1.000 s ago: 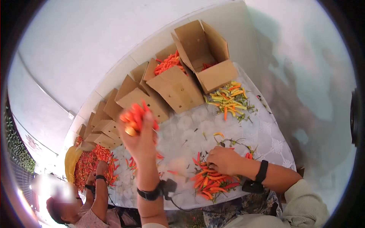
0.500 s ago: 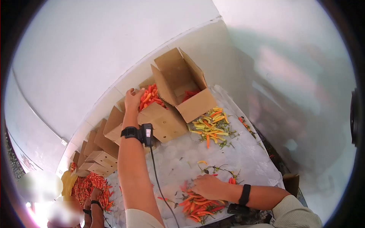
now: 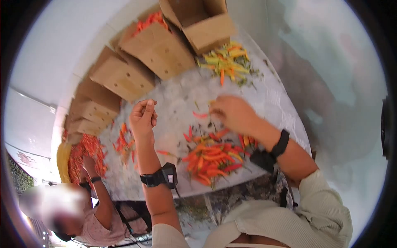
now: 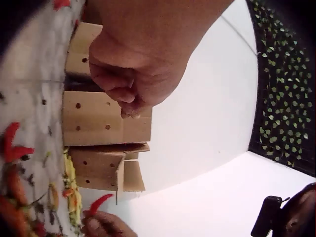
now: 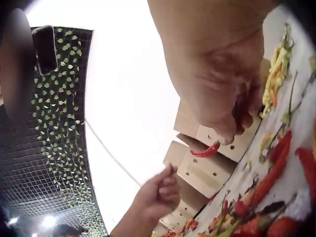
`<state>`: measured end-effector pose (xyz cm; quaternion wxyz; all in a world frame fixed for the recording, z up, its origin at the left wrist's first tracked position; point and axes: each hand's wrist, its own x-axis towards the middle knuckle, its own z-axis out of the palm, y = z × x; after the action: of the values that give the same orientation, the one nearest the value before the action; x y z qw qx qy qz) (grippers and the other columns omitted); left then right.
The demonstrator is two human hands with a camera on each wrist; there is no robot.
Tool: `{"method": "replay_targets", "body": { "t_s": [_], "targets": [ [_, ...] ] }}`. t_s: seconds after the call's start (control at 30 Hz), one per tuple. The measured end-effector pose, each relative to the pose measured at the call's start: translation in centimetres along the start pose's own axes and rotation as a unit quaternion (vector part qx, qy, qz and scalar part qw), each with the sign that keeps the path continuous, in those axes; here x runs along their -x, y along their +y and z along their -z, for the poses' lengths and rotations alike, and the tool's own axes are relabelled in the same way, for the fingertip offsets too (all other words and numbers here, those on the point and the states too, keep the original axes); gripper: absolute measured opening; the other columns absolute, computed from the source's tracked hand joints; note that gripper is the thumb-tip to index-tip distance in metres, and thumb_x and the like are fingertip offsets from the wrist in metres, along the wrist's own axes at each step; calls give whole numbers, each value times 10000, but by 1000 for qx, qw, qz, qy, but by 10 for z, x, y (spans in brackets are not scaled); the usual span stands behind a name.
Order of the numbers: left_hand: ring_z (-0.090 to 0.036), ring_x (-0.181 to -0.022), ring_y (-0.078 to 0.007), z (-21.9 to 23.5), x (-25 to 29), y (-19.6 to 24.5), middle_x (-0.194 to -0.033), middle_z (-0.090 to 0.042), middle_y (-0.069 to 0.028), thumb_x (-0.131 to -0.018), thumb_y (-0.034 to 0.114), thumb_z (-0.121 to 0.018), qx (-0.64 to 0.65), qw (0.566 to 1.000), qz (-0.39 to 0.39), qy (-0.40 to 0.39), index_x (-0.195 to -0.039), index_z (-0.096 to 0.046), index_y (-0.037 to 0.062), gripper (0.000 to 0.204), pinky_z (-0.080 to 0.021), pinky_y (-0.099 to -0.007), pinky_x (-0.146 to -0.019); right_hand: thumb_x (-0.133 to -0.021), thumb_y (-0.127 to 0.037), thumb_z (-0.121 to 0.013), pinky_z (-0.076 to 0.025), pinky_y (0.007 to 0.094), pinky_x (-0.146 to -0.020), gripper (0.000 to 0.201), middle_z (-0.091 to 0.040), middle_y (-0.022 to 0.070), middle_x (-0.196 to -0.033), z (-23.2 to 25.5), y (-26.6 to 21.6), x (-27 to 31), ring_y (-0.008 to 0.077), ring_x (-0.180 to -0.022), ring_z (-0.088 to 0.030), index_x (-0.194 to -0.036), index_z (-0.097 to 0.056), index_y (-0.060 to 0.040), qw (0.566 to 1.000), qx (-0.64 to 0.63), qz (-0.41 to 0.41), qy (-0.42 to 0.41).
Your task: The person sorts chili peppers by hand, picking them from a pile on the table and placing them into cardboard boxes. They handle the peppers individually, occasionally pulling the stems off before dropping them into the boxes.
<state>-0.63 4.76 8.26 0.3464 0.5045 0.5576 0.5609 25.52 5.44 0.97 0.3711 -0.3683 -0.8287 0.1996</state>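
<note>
My right hand [image 3: 235, 115] pinches a single red chili pepper [image 5: 205, 150] by its end, above the tablecloth. The chili's free tip points left in the head view. Across from it, my left hand [image 3: 143, 120] is raised over the table with fingers curled and thumb against the index finger. No chili shows in it, in the head view or the left wrist view. Below both hands, near the table's front edge, lies a pile of red and orange chilies [image 3: 211, 161], several with green stems.
Cardboard boxes [image 3: 159, 51] line the wall, one with red chilies [image 3: 152, 22] up to its top. Yellow-green chilies [image 3: 227, 60] lie beside the far box. At left, another person's arm [image 3: 101, 194] reaches to a large red chili heap [image 3: 84, 153]; a smaller cluster [image 3: 123, 140] lies nearer.
My left hand carried a bunch of red chilies to a box, and is now back over the table without them. My right hand has lifted off the pile with one red chili.
</note>
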Motion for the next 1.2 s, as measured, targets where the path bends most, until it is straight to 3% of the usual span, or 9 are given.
{"method": "replay_targets", "body": {
  "t_s": [0.17, 0.23, 0.43, 0.53, 0.57, 0.67, 0.77, 1.07, 1.2],
  "targets": [
    [-424, -480, -41, -2, 28, -59, -612, -526, 10, -885, 206, -642, 70, 995, 68, -5, -910, -621, 24, 185, -308, -183, -440, -778, -162, -651, -453, 411, -678, 118, -602, 121, -790, 21, 7, -9, 318, -783, -582, -833, -651, -57, 1000, 27, -14, -2],
    [-447, -496, -48, -7, 28, -63, -629, -541, 4, -891, 194, -631, 87, 994, 64, -35, -943, -618, 26, 177, -334, -196, -450, -795, -152, -648, -448, 393, -671, 111, -614, 108, -798, 26, 0, -14, 299, -771, -583, -834, -652, -48, 997, 34, -48, -41],
    [-517, -572, -55, -23, 42, -62, -691, -586, 0, -876, 147, -639, 41, 993, 85, -77, -964, -638, 34, 143, -396, -189, -499, -792, -188, -658, -461, 404, -665, 145, -638, 122, -781, 11, 12, -13, 310, -754, -602, -860, -669, -60, 999, -13, 24, -34],
    [-562, -680, -70, -27, 45, -62, -752, -604, -1, -837, 92, -674, 49, 991, 23, -125, -954, -647, 39, 131, -436, -188, -564, -796, -175, -677, -469, 350, -652, 162, -645, 108, -793, 4, 0, -11, 261, -712, -605, -897, -669, -49, 989, -137, -57, -3],
    [-579, -811, -93, -30, 45, -63, -882, -604, -8, -784, 42, -715, 61, 988, -1, -139, -993, -632, 43, 225, -467, -200, -633, -815, -154, -679, -464, 301, -642, 166, -645, 92, -806, 4, -6, -13, 194, -691, -595, -927, -658, -34, 982, -176, -68, -4],
    [-572, -892, -110, -37, 49, -67, -1001, -580, -19, -758, 17, -729, 59, 986, -67, -143, -1039, -608, 37, 306, -488, -221, -675, -836, -151, -668, -460, 288, -642, 162, -637, 89, -811, -4, -11, -10, 160, -696, -588, -930, -645, -21, 971, -228, -78, -10],
    [-568, -905, -109, -42, 55, -56, -1057, -558, -22, -747, 13, -735, 33, 988, -63, -140, -1070, -588, 39, 356, -505, -235, -676, -850, -143, -653, -459, 287, -648, 154, -630, 91, -812, -5, -15, -9, 149, -705, -585, -935, -641, -16, 967, -238, -91, -22],
    [-577, -864, -92, -45, 57, -64, -958, -591, -21, -759, 24, -732, 37, 982, -85, -166, -996, -625, 20, 259, -542, -221, -638, -793, -149, -685, -469, 321, -646, 145, -628, 104, -801, -7, -14, -4, 238, -726, -604, -889, -659, -43, 988, -156, -11, -15],
    [-580, -840, -89, -43, 58, -62, -935, -596, -23, -772, 29, -724, 13, 980, -69, -184, -964, -641, 15, 210, -530, -209, -623, -793, -131, -694, -446, 268, -590, 122, -626, 52, -813, -13, -8, -2, 165, -697, -575, -889, -666, -60, 989, -145, 30, -8]
  ]
}}
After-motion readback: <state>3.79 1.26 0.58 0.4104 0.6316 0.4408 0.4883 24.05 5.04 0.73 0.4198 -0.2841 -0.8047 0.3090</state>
